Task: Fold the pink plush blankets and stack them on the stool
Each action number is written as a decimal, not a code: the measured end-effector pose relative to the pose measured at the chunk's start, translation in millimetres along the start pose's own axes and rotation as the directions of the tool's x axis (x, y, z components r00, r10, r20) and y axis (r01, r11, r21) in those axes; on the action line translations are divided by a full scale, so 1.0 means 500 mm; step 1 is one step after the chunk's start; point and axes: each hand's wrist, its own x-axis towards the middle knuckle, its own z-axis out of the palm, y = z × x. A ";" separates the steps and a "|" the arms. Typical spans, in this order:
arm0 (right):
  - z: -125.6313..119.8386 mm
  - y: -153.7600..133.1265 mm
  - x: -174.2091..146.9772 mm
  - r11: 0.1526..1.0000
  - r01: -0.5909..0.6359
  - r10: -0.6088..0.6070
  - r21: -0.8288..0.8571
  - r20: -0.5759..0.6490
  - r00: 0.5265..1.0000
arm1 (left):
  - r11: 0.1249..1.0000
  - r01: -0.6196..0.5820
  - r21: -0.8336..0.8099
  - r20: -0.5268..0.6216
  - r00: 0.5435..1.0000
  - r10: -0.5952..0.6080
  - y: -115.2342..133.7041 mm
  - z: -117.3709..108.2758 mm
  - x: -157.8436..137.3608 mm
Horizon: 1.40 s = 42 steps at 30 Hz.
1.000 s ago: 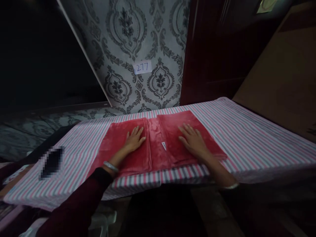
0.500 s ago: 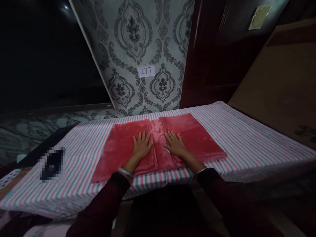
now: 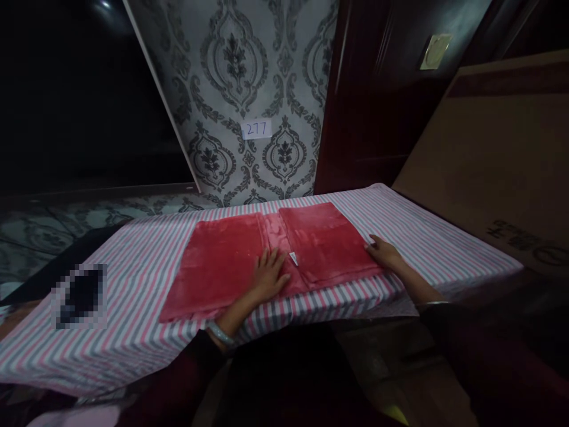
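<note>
on the striped table cover (image 3: pixel 444 249), near its front edge, the red plush cloth (image 3: pixel 222 267) lies folded, both side flaps turned in so a narrow strip of the under layer shows down the middle, with a small white tag (image 3: pixel 293 258) on that strip. my left hand (image 3: pixel 269 274) rests flat on the cloth just left of the tag, fingers spread and straight, pressing down and gripping nothing; a bangle (image 3: pixel 219 333) sits on that wrist. half a second ago both my hands lay side by side at the centre fold. now my right hand (image 3: pixel 386 253) has slid out to the right, to the right edge of the right flap, fingers loosely extended; whether they pinch the edge i cannot tell. the left hand has drifted a little nearer and to the right. the cloth itself has kept its place. on the far wall, a paper label (image 3: pixel 256 128) reads 277.
</note>
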 end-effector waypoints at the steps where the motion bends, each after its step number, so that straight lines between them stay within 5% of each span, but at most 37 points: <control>1: -0.001 0.009 0.005 0.998 -0.048 0.047 0.033 0.028 0.998 | 0.999 -0.041 -0.016 -0.008 0.999 0.041 0.014 0.004 0.000; 7: -0.005 0.005 0.020 0.975 -0.122 0.094 0.188 0.152 0.984 | 0.951 -0.310 -0.009 0.025 0.950 0.310 0.062 0.020 0.009; 10: -0.014 -0.001 0.034 0.956 -0.146 0.082 0.254 0.247 0.966 | 0.948 -0.319 -0.022 0.077 0.944 0.320 0.059 0.029 0.004; 17: -0.028 -0.026 0.059 0.917 -0.225 0.075 0.328 0.413 0.907 | 0.930 -0.318 -0.184 0.003 0.946 0.324 0.036 0.034 0.003; 22: -0.028 -0.059 0.018 0.789 -0.287 -0.049 0.544 0.522 0.851 | 0.925 -0.305 -0.228 -0.006 0.950 0.312 0.034 0.031 0.003; 27: -0.085 -0.172 -0.010 0.733 -0.205 -0.083 0.648 0.384 0.919 | 0.910 -0.299 -0.286 -0.030 0.952 0.303 0.026 0.040 0.014; 30: -0.130 -0.283 -0.007 0.717 -0.161 -0.142 0.678 0.367 0.919 | 0.867 -0.309 -0.390 -0.039 0.947 0.320 0.021 0.040 0.024; 33: -0.160 -0.406 0.002 0.690 -0.098 -0.237 0.717 0.352 0.906 | 0.745 -0.278 -0.606 -0.141 0.960 0.243 0.002 0.006 0.023; 36: -0.151 -0.545 -0.005 0.650 -0.017 -0.364 0.760 0.331 0.870 | 0.483 -0.195 -0.854 -0.227 0.974 -0.009 -0.055 -0.066 -0.001; 39: -0.084 -0.687 -0.055 0.619 0.052 -0.511 0.784 0.352 0.784 | 0.232 -0.130 -0.964 -0.182 0.959 -0.219 -0.146 -0.145 -0.049; 42: 0.034 -0.787 -0.149 0.608 0.110 -0.600 0.786 0.364 0.712 | 0.042 -0.066 -0.997 -0.077 0.927 -0.367 -0.234 -0.192 -0.105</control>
